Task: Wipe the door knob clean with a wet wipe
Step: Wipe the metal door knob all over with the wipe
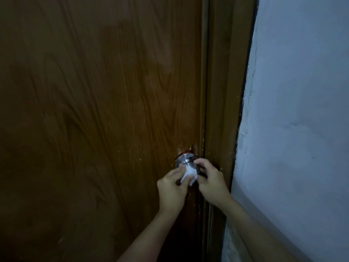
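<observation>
A round silver door knob point(185, 158) sticks out of the brown wooden door near its right edge. A crumpled white wet wipe point(189, 175) covers the knob's front and lower part. My left hand point(172, 188) pinches the wipe from the left, fingers pressed against the knob. My right hand point(211, 180) grips the wipe and the knob from the right, thumb and forefinger curled around them. Only the knob's top and its base plate show.
The wood-grain door point(98, 114) fills the left and centre. A brown door frame point(221, 91) runs down beside the knob. A pale painted wall point(298, 110) stands close on the right, with a rough edge along the frame.
</observation>
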Tool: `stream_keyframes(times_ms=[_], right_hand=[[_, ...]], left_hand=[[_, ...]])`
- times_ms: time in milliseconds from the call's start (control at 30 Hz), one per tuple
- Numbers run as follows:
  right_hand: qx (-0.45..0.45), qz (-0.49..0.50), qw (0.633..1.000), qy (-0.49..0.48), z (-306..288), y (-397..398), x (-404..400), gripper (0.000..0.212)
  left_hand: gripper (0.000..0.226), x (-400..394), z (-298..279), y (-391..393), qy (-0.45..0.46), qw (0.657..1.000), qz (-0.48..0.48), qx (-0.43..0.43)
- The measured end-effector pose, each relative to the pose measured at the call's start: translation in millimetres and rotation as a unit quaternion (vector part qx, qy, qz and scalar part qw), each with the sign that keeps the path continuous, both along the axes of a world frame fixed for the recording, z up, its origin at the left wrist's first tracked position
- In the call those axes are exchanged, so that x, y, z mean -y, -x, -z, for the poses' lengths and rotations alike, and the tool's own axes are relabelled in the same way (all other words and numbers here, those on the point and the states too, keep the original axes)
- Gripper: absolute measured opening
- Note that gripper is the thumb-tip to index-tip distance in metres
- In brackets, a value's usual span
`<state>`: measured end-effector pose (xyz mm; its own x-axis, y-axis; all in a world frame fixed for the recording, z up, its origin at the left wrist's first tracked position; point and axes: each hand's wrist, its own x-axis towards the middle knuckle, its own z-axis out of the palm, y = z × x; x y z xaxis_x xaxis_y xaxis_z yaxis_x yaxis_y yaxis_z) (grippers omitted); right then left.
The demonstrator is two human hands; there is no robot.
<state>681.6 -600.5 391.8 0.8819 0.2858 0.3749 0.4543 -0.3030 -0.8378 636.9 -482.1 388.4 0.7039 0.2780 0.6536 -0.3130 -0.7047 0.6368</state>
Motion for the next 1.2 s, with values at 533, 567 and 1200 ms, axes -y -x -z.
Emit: stream_keyframes(times_ms=[533,567,1200], right_hand=[[-0.005,-0.012,1.0,0.001,-3,-3,0,0.04],[-0.011,-0.017,1.0,0.0,-3,-3,0,0.041],[-0.01,-0.033,0.999,0.041,-16,3,4,0.041]], left_hand=[[0.042,8,5,5,0.288,0.951,0.039,-0.105],[0.04,8,5,6,0.329,0.934,0.054,-0.129],[0.035,-5,-3,-9,0.688,0.648,0.232,-0.228]])
